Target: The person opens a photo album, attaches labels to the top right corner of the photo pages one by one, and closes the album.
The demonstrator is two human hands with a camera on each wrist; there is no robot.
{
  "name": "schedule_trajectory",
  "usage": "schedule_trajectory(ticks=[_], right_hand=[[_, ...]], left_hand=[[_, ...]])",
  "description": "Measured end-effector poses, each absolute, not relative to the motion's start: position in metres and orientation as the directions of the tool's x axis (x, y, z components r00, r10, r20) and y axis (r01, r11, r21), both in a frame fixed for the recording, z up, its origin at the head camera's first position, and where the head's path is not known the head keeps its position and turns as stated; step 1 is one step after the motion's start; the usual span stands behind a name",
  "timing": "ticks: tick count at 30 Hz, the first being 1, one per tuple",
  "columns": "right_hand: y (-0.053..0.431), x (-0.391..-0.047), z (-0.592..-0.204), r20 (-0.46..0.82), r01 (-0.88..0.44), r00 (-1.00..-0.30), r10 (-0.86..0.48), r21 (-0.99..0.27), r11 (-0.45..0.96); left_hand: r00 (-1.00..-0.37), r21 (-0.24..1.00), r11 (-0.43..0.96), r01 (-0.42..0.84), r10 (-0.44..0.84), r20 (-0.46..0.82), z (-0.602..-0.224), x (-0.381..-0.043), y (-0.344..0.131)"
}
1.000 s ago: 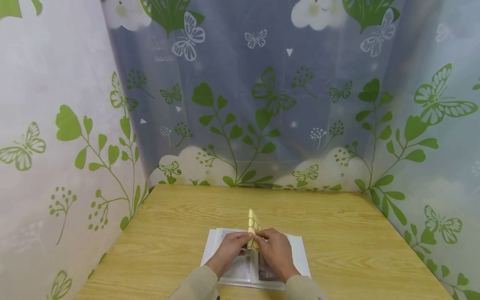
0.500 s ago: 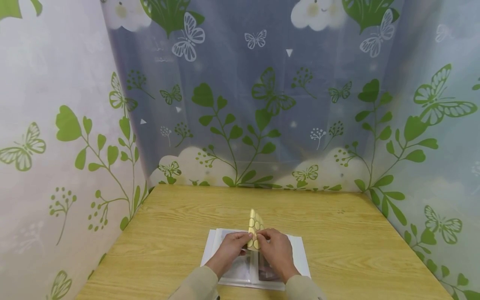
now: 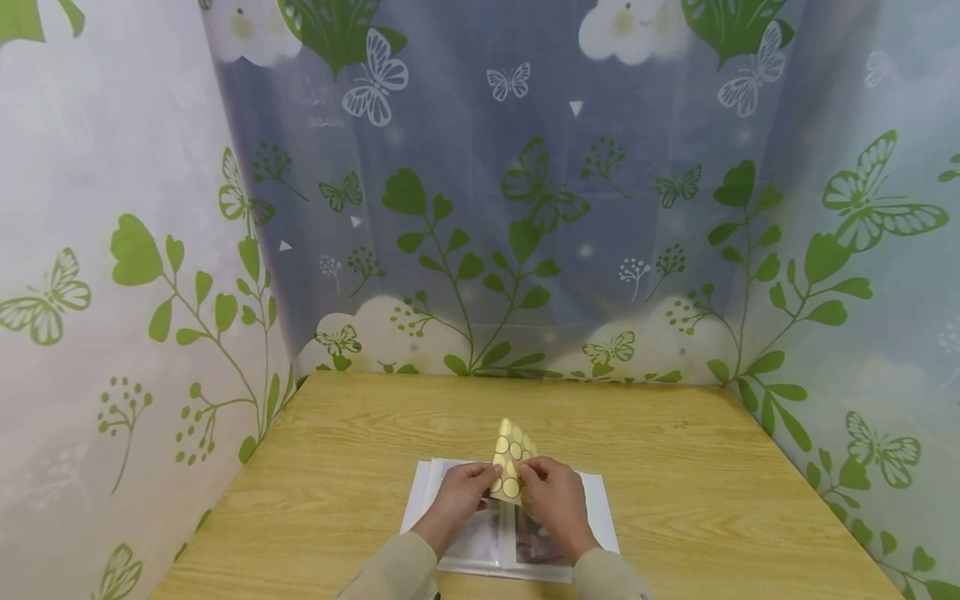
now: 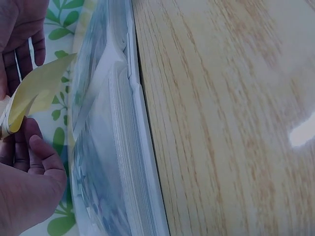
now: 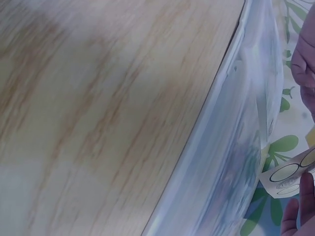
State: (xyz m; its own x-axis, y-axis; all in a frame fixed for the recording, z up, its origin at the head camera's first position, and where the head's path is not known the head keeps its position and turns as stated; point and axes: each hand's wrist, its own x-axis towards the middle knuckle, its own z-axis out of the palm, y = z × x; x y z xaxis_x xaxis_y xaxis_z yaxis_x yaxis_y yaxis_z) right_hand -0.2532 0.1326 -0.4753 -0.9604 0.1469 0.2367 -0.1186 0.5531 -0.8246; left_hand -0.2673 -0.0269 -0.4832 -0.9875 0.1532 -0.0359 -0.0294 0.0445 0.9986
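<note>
A sheet of round gold stickers (image 3: 507, 448) is held up in front of the person, over an open photo album (image 3: 598, 510) with clear sleeves. The left hand (image 3: 454, 500) pinches the sheet's left edge between thumb and fingers. On its right side, the right hand (image 3: 557, 503) pinches the sheet. The sheet (image 4: 45, 84) looks curved in the left wrist view. Ringed circles show on part of the sheet (image 5: 286, 172) in the right wrist view. Whether any single sticker is lifted off cannot be seen. Dark pictures partly show in the album pages under the hands.
The album lies near the front of a wood-grain table (image 3: 660, 450). A printed curtain (image 3: 450, 150) with leaves, butterflies and clouds encloses the table at the back and on both sides.
The sticker sheet has turned, so that its gold face shows wider toward the head camera. The right hand has shifted slightly rightward; the left hand has barely moved.
</note>
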Motion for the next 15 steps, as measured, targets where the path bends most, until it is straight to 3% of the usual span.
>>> schedule_trajectory(ticks=[15], right_hand=[[0.1339,-0.2521,-0.4732,0.181,-0.073,-0.958,0.223,-0.905,0.420]], left_hand=[[-0.996,0.998,0.063,-0.014,0.083,-0.020,-0.4871,-0.2677,-0.0307]])
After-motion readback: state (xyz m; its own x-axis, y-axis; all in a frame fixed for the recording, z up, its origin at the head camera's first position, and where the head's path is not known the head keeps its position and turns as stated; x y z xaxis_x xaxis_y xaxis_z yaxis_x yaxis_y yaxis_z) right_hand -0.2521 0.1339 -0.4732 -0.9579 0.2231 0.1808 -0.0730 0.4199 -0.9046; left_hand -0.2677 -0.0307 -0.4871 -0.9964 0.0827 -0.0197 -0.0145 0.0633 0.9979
